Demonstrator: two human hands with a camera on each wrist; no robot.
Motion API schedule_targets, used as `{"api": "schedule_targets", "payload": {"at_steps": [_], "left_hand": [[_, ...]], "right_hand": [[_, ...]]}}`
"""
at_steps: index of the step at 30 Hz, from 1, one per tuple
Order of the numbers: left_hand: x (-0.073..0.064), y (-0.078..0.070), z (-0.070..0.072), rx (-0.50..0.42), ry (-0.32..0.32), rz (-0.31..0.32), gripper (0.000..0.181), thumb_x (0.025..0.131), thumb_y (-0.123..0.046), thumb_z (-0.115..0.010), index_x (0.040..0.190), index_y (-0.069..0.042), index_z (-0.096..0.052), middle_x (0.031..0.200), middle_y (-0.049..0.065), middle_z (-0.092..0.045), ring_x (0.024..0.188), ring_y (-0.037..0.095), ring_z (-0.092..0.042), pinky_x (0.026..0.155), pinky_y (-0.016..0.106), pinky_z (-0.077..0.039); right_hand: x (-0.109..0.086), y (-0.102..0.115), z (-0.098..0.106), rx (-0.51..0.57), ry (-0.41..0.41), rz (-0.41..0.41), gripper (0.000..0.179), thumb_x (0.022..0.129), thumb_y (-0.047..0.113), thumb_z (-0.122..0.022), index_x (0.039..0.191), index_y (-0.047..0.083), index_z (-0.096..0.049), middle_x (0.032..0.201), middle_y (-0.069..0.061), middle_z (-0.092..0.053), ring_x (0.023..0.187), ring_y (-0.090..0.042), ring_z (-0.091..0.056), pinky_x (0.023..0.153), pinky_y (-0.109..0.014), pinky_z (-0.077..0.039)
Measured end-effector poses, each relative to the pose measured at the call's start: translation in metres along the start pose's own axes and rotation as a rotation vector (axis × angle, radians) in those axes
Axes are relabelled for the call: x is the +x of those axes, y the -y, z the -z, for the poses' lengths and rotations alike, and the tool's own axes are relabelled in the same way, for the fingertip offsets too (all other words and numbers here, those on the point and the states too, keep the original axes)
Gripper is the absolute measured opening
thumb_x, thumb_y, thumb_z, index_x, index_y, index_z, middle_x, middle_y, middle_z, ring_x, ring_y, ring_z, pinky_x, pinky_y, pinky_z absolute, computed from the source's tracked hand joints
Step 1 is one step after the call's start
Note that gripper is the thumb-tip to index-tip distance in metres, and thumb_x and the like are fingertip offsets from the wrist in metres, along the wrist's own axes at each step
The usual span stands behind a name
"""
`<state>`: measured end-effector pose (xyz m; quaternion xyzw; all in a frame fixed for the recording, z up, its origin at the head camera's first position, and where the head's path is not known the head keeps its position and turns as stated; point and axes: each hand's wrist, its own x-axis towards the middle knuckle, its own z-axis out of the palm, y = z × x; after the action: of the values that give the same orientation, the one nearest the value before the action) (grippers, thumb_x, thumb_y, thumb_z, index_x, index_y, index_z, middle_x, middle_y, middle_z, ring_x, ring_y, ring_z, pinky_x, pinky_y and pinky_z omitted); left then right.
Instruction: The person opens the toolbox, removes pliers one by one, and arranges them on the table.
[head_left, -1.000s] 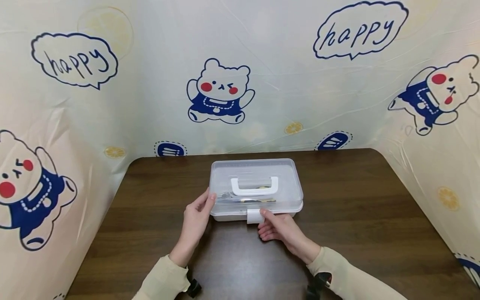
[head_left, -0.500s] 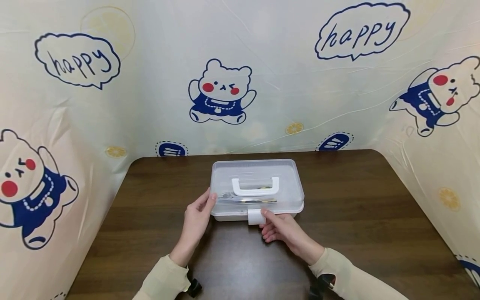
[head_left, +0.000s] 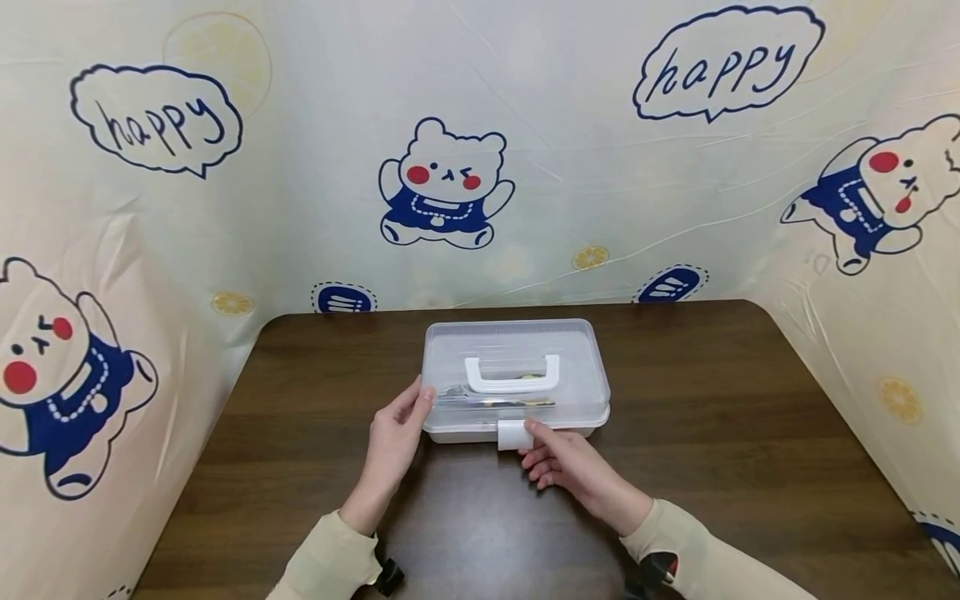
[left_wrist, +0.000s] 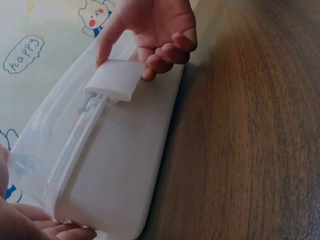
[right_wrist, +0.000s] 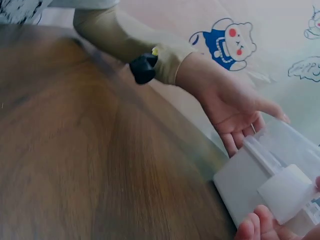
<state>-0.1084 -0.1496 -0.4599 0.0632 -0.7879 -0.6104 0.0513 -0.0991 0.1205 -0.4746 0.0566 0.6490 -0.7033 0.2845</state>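
Box (head_left: 516, 346): resting on the surface (head_left: 300, 467), around the middle of the head view and slightly right of centre, close to the surface's far edge.
Long axis: left to right across the frame, almost level; the long front side faces the person.
Way from the hands: beyond them, up the frame, with both touching it.
Left hand (head_left: 395, 429): at the left end, thumb along the rim and fingers bent round the end wall, parted only by what they grip.
Right hand (head_left: 573, 471): below and right of the front, thumb on the right part of the latch, other fingers curled in under it, pinching it with little gap.
Latch (head_left: 514, 435): white, mid-front, folded over the rim; right hand the nearer, left hand well apart from it. Whether it is snapped home I cannot tell from these angles.
Lid (head_left: 581, 367): on, clear, its front edge along the rim.
Handle (head_left: 512, 386): white, lying on top, its long bar parallel to the front.
Contents (head_left: 528, 404): a few thin dark and silvery things, blurred through the plastic.
Sheet (head_left: 300, 167): printed with bears, across the upper frame and both sides.
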Motion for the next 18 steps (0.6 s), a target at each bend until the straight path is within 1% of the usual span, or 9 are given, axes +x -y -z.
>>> {"api": "schedule_targets", "payload": {"at_steps": [3,5,9,12,15,18], "left_hand": [[0.0,0.0,0.0,0.002,-0.001,0.0,0.052,0.105,-0.033,-0.065,0.147,-0.004,-0.057,0.148,0.012,-0.058,0.133,0.024,-0.059,0.108,0.037,-0.047],[0.0,0.0,-0.001,0.0,-0.004,-0.004,0.052,0.105,-0.034,-0.065,0.147,-0.004,-0.058,0.148,0.011,-0.059,0.132,0.023,-0.059,0.108,0.037,-0.047],[0.0,0.001,0.0,-0.001,-0.005,-0.008,0.052,0.105,-0.034,-0.065,0.147,-0.004,-0.058,0.148,0.01,-0.059,0.132,0.023,-0.059,0.108,0.035,-0.047],[0.0,0.0,-0.001,-0.004,0.001,-0.007,0.052,0.105,-0.034,-0.065,0.147,-0.005,-0.058,0.148,0.01,-0.059,0.132,0.022,-0.059,0.108,0.034,-0.047],[0.0,0.0,-0.001,-0.009,0.008,-0.007,0.053,0.105,-0.035,-0.065,0.147,-0.005,-0.058,0.148,0.011,-0.058,0.133,0.023,-0.058,0.108,0.036,-0.046],[0.0,0.002,0.0,-0.005,0.01,-0.005,0.053,0.105,-0.035,-0.065,0.148,-0.004,-0.057,0.149,0.011,-0.058,0.133,0.024,-0.058,0.109,0.038,-0.046]], "right_hand": [[-0.001,0.0,0.001,-0.041,-0.008,0.015,0.064,0.105,0.05,-0.055,0.111,-0.013,-0.066,0.084,-0.006,-0.068,0.067,-0.011,-0.06,0.061,-0.025,-0.052],[-0.001,-0.001,0.002,-0.081,-0.026,0.028,0.063,0.105,0.05,-0.055,0.108,-0.011,-0.065,0.084,-0.006,-0.068,0.065,-0.011,-0.059,0.058,-0.024,-0.05],[0.0,-0.004,0.005,-0.167,-0.034,0.065,0.05,0.105,0.042,-0.06,0.096,-0.007,-0.066,0.079,-0.003,-0.067,0.06,-0.009,-0.058,0.054,-0.021,-0.048],[-0.001,-0.007,0.008,-0.216,-0.018,0.101,0.043,0.103,0.034,-0.064,0.088,-0.006,-0.066,0.072,0.0,-0.064,0.057,-0.007,-0.054,0.052,-0.02,-0.045],[-0.003,-0.008,0.01,-0.235,0.02,0.127,0.035,0.1,0.024,-0.069,0.08,-0.004,-0.062,0.062,0.003,-0.056,0.051,-0.006,-0.046,0.048,-0.019,-0.038],[-0.005,-0.009,0.012,-0.253,0.045,0.122,0.03,0.096,0.016,-0.074,0.076,0.001,-0.058,0.055,0.004,-0.048,0.048,-0.006,-0.039,0.046,-0.02,-0.031]]}}
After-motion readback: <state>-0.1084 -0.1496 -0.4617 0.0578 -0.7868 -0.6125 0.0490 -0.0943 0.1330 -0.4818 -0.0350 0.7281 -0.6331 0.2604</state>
